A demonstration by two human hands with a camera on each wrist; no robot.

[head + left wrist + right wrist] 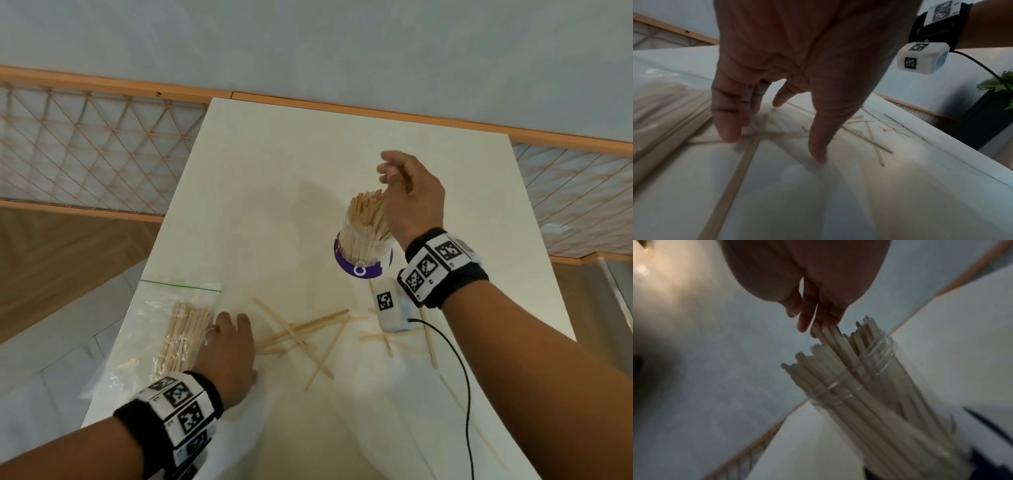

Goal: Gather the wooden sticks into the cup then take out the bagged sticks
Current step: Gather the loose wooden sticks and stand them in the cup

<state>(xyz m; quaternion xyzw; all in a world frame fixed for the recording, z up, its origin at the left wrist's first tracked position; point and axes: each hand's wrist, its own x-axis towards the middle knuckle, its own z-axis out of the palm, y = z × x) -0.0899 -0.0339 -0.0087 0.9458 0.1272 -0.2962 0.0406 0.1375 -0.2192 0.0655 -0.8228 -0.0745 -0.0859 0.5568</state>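
A clear cup (359, 246) with a purple base stands upright mid-table, packed with wooden sticks (368, 209). My right hand (394, 171) hovers over it. In the right wrist view the straight fingers (803, 321) touch the tops of the sticks (830, 340) in the cup (879, 369). A zip bag of sticks (171, 322) lies flat at the table's left front. My left hand (229, 342) rests beside it, fingers spread down on the table. Its fingertips (729, 134) touch the loose sticks (869, 134). Several loose sticks (308, 329) lie crossed between my hands.
More loose sticks (430, 342) lie right of the pile, under the white wrist camera box (388, 305) and its black cable (462, 377). The white table (274, 154) ends near the bag on the left. A lattice railing (85, 147) runs behind.
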